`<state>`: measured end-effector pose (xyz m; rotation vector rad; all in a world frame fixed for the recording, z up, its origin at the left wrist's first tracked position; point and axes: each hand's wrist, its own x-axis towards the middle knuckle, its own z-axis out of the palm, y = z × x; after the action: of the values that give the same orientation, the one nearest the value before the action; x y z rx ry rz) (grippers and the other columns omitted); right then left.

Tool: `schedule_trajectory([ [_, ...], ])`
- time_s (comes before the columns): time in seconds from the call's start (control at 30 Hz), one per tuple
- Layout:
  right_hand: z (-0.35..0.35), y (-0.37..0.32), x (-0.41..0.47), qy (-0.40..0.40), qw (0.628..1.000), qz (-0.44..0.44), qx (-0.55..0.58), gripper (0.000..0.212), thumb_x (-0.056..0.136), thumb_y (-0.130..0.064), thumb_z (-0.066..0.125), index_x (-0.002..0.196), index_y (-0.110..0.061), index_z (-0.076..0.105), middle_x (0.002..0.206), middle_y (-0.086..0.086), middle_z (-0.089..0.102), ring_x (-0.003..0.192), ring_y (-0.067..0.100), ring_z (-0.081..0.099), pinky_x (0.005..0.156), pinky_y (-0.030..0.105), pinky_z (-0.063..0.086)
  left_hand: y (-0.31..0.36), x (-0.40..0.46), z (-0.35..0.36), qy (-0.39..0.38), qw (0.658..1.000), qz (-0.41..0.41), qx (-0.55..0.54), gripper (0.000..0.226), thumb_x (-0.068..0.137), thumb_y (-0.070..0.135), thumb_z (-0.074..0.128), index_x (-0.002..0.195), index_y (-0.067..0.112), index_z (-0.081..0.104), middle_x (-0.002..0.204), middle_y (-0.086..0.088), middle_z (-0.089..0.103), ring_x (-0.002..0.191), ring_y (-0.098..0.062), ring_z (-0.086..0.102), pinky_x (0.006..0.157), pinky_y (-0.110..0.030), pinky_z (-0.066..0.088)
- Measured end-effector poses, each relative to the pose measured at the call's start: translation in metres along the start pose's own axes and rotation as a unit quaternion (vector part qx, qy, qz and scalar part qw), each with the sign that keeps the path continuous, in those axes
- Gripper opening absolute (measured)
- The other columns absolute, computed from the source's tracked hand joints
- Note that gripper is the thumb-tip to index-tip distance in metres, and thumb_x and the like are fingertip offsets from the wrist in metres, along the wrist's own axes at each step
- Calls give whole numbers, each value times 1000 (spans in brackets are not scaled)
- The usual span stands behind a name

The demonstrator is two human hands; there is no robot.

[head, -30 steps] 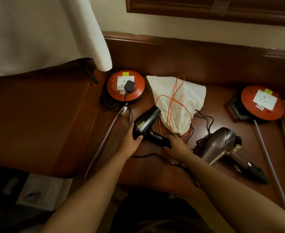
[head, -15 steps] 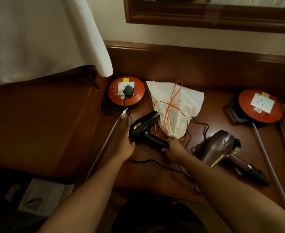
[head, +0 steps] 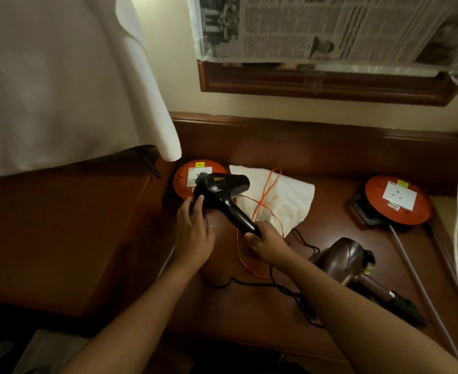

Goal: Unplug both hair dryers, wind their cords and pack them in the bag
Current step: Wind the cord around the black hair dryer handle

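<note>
Black dryer: glossy black plastic hair dryer (head: 220, 194) held above the dark brown wooden desk (head: 330, 233), barrel across the near edge of the left reel, handle slanting down toward the right hand.
Right hand: right hand (head: 267, 242) has its fingers curled round the lower end of the dryer's handle, a firm hold.
Left hand: left hand (head: 195, 228) rests against the rear end of the barrel; fingers fairly straight, touching, not wrapped.
Black cord: thin black cord (head: 252, 284) runs from under the right hand in loose curves over the desk; plug hidden behind the dryer, so whether it sits in the socket cannot be told.
Bag: white cloth drawstring bag (head: 282, 197) lies flat behind the hands, its orange drawstring (head: 260, 209) looping forward.
Second dryer: brown metallic hair dryer (head: 342, 259) lies on its side, right of the right forearm.
Reels: 2 orange round extension reels, left (head: 184, 179) and right (head: 396, 202), each with 1 white socket plate.
Background: white cloth (head: 60, 76) hangs at left; newspaper (head: 330, 28) covers the framed panel above.
</note>
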<state>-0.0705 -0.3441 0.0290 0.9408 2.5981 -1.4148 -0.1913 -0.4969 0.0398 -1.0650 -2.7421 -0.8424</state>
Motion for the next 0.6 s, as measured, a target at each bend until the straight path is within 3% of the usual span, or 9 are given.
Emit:
schedule_trajectory([
  [0.07,-14,-19,4,3,1000,-26,-1,15,96,-26,53,95,-11,54,92,15,60,74,23,58,65,32,45,13,13,-8,31,988,138,69,68,81,18,56,144,14,31,146,-18,31,136,-37,30,112,-48,28],
  [0.17,-35,-43,7,-3,998,-63,1,17,96,-21,53,99,-4,57,95,16,62,81,26,65,73,37,52,29,33,-19,-31,944,264,198,66,78,25,57,142,20,39,144,-11,42,139,-35,31,116,-53,16],
  [0.3,-57,-62,3,-17,993,-106,-50,18,97,-22,52,107,-8,57,105,11,52,87,25,60,78,37,50,53,58,-38,-95,907,292,287,51,78,25,66,128,19,57,122,-7,62,126,-29,50,116,-51,14],
  [0.4,-78,-76,-5,-9,986,-150,-71,16,95,-25,55,103,-11,58,100,9,51,86,24,55,75,35,45,76,79,-58,-137,885,312,316,43,88,27,54,130,17,50,123,-8,59,119,-28,51,112,-43,22],
  [0.47,-95,-82,-8,5,983,-173,-65,22,91,-28,61,108,-13,60,98,2,55,86,17,54,76,32,44,92,89,-72,-124,881,326,319,42,89,29,53,130,18,49,122,-8,57,115,-28,51,103,-40,30],
  [0.53,-117,-85,-14,4,985,-168,-47,42,86,-24,69,124,-20,53,104,-8,54,92,8,55,79,22,46,105,96,-83,-89,888,330,309,42,87,28,56,128,18,50,117,-8,58,110,-28,53,98,-40,35],
  [0.6,-142,-78,-20,11,985,-148,-90,68,81,-22,74,139,-25,39,118,-5,51,106,12,53,90,26,46,114,103,-95,-59,897,310,311,43,86,30,58,127,20,48,116,-6,57,109,-26,53,98,-38,35],
])
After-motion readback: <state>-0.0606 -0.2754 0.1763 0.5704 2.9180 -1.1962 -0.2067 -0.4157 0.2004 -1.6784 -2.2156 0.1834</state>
